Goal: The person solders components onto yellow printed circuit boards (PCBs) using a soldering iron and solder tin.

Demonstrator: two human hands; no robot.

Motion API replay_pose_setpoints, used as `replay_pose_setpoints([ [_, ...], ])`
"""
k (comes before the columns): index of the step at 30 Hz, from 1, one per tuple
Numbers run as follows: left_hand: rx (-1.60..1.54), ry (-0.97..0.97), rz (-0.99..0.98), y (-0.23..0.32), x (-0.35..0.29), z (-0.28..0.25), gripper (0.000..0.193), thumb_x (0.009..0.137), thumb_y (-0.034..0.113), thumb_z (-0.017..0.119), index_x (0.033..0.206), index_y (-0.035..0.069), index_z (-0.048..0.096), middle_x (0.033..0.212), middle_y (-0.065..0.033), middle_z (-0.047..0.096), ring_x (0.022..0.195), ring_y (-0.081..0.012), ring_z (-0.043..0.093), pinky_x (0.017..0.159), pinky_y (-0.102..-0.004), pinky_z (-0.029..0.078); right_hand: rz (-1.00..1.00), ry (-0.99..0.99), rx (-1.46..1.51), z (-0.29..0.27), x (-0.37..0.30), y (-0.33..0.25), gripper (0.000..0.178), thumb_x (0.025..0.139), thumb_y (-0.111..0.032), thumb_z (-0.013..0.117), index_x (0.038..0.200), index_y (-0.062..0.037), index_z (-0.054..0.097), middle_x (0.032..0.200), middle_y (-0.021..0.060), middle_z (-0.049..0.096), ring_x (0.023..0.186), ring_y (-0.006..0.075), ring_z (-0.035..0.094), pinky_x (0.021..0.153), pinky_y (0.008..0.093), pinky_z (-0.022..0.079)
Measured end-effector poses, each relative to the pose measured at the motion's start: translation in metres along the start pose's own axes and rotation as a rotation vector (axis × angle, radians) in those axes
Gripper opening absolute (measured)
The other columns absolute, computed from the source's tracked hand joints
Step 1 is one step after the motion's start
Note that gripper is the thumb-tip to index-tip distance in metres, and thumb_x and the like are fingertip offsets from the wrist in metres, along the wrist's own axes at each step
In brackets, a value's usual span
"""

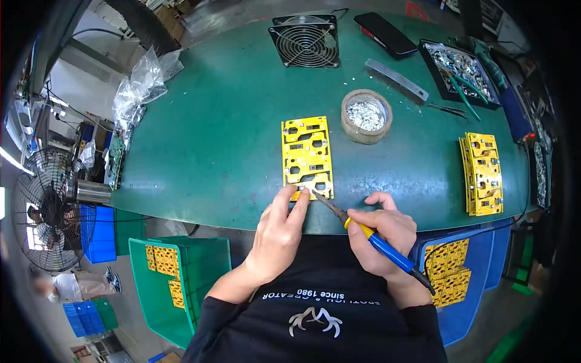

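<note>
A yellow circuit board panel (308, 154) with dark cut-outs lies flat on the green table in front of me. My left hand (278, 233) is closed at its near end, thumb and fingertip pressed on the board's edge; any small part between them is too small to make out. In my right hand (385, 233) is a soldering iron (387, 248) with a blue and yellow handle, held like a pen. Its tip touches or nearly touches the board beside my left thumb. A round tub (366, 116) of silvery scraps stands just right of the board.
Stacked yellow boards (482, 175) lie at the right. A fan (305, 42), a phone-like black slab (386, 34), a grey metal bar (396, 81) and a parts tray (457, 72) with green-handled pliers occupy the far side. Below the edge stand green (212, 260) and blue (466, 323) crates holding boards.
</note>
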State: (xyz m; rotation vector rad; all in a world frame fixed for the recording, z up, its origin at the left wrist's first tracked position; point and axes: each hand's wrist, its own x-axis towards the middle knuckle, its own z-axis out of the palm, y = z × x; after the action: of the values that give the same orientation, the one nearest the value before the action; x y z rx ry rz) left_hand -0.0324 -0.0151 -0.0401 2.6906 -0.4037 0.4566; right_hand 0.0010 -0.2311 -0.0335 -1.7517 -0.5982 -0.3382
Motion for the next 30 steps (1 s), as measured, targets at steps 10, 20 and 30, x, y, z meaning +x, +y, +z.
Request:
replay_pose_setpoints([
  [10,0.088,-0.020,0.141,-0.005,0.005,-0.008,0.056,0.075,-0.008,0.067,0.131,-0.007,0.064,0.121,-0.0185,0.062,0.081,-0.0279,0.066,0.074,-0.0375,0.056,-0.026,-0.018,-0.023,0.000,-0.002,-0.003,0.016,0.079,0.003,0.073,0.095,0.0025,0.075,0.073,0.0114,0.074,0.062,0.0226,0.071,0.090,0.0483,0.056],
  [20,0.045,-0.054,0.111,-0.007,0.004,-0.007,0.053,0.077,-0.009,0.067,0.130,-0.006,0.064,0.121,-0.0182,0.062,0.086,-0.0298,0.067,0.076,-0.0386,0.057,-0.118,0.183,-0.112,-0.013,0.003,0.005,0.021,0.080,0.002,0.077,0.100,0.0037,0.076,0.077,0.0115,0.075,0.063,0.0205,0.071,0.087,0.0453,0.057],
  [30,-0.316,-0.003,0.194,0.016,0.001,-0.004,0.029,0.085,-0.003,0.078,0.114,-0.002,0.073,0.111,-0.0148,0.074,0.092,-0.0301,0.076,0.075,-0.0368,0.063,-0.082,0.302,-0.444,-0.016,0.024,0.021,0.035,0.082,0.003,0.081,0.116,0.0033,0.074,0.089,0.0143,0.077,0.080,0.0266,0.075,0.094,0.0414,0.054],
])
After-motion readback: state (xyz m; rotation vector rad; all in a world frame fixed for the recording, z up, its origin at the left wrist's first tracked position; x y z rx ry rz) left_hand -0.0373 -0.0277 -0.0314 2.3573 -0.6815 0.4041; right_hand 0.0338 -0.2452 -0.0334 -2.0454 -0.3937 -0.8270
